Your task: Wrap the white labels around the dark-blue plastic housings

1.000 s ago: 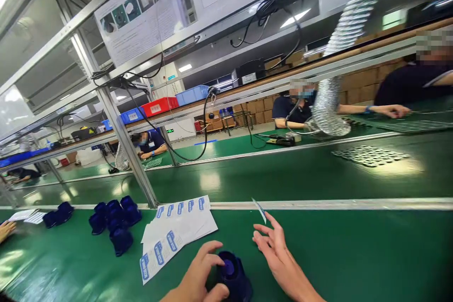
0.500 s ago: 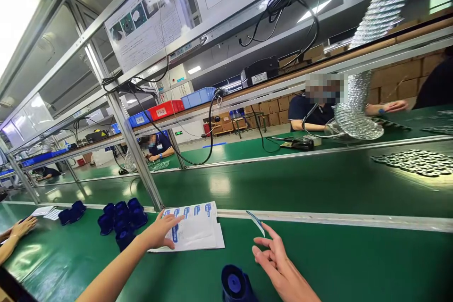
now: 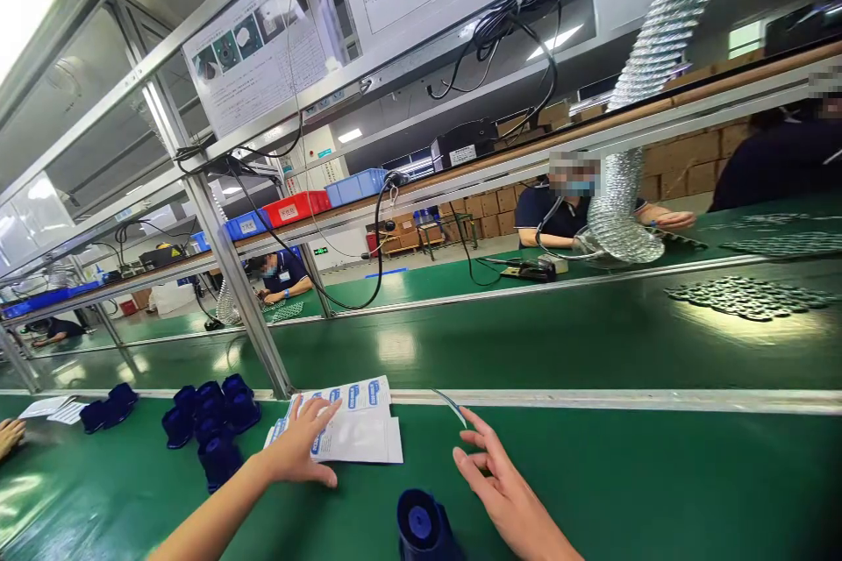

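My left hand (image 3: pixel 303 447) is spread open over a stack of white label sheets (image 3: pixel 365 438) printed with blue labels. Whether its fingertips press on the paper I cannot tell. A thin, curved sticker (image 3: pixel 451 406), edge-on, sits at the index fingertip of my right hand (image 3: pixel 503 486); the other fingers are loosely curled. Just left of that hand, near the bottom edge, stands a dark blue plastic housing (image 3: pixel 421 526) with a round recess on top. Several more blue housings (image 3: pixel 214 421) are grouped left of the sheets.
A metal post (image 3: pixel 253 307) rises behind the sheets. A raised rail (image 3: pixel 559 399) runs along the bench's back. At the left edge are a co-worker's hand (image 3: pixel 10 436) and papers (image 3: pixel 53 406). Beyond lie ring-shaped parts (image 3: pixel 750 296), a flexible duct (image 3: pixel 624 210) and seated people.
The view has shifted a little to the right. My left hand has moved slightly down and its fingers are spread wider. My right hand keeps the sticker at its fingertip.
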The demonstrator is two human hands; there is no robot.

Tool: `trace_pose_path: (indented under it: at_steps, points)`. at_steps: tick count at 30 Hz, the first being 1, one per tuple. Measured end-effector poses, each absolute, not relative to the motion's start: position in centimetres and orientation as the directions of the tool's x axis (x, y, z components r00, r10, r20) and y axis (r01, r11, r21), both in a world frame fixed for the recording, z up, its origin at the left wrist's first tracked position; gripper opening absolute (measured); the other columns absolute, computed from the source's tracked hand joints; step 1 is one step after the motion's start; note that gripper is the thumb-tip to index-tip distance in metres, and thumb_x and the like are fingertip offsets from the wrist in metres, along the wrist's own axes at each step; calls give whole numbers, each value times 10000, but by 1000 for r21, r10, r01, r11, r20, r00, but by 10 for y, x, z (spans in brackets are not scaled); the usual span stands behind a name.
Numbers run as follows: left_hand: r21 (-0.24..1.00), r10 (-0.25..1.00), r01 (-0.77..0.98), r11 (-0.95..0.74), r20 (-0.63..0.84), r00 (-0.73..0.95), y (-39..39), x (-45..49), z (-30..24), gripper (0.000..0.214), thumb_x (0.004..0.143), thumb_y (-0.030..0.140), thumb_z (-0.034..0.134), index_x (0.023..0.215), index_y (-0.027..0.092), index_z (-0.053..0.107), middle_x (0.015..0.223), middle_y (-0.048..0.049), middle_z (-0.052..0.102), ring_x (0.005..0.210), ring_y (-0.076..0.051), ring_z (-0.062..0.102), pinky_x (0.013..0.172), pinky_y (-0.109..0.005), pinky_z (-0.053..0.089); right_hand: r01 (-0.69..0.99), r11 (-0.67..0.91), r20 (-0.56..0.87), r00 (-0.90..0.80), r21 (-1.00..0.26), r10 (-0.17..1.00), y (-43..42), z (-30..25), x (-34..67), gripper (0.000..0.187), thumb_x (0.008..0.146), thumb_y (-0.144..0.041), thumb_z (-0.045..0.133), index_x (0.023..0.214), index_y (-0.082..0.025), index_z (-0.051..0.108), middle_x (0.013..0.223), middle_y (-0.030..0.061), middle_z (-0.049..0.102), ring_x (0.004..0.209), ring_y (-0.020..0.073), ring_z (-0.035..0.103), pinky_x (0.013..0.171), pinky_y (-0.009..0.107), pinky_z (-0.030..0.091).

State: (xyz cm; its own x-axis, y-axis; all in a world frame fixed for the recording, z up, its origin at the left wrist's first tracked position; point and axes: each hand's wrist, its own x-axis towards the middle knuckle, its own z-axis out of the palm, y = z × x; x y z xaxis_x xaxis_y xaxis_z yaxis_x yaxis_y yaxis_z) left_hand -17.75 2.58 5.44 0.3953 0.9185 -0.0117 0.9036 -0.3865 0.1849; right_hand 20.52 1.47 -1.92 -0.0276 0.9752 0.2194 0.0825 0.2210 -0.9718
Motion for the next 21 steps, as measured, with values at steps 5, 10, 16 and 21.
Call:
trace_pose_path:
  at_steps: [5, 10, 16, 21]
  points:
    - [480, 654, 544, -688, 86, 751, -14, -92, 53, 1318, 582, 742, 934, 1667, 369, 285, 1754, -179, 178, 1587, -509, 227, 1276, -659, 262, -110, 158, 161, -23, -981, 987, 32, -18, 220, 830, 895, -809, 569, 1563, -321, 500, 1250, 94, 634, 997, 264, 683, 830, 387, 587]
    - [742, 713, 369, -560, 204, 671, -24, -9, 44, 697, 734, 502, 931, 1352, 286, 692, 1387, -160, 595, 1260, -384, 612, 1115, -507, 505, -177, 180, 185, -7, -968, 983, 29, -18, 231, 928, 952, -776, 526, 1690, -309, 212, 1214, 100, 675, 933, 256, 694, 841, 433, 570]
    - [943, 995, -325, 75, -49, 86, -9, 33, 3, 614, 780, 714, 801, 1103, 263, 537, 1114, -49, 638, 1030, -244, 674, 799, -361, 611, -108, 306, 325, -266, -946, 908, 5, -19, 228, 1196, 863, -764, 667, 1689, -263, -38, 1465, 187, 551, 1283, 313, 624, 1093, 501, 486]
    - [864, 870, -358, 353, -163, 465, -21, 32, -21, 725, 759, 844, 721, 1141, 268, 502, 1164, -90, 680, 1055, -291, 723, 709, -336, 610, -68, 208, 216, -164, -976, 962, -7, -12, 221, 873, 983, -674, 566, 1648, -263, 175, 1340, 126, 642, 1188, 283, 673, 1124, 501, 469]
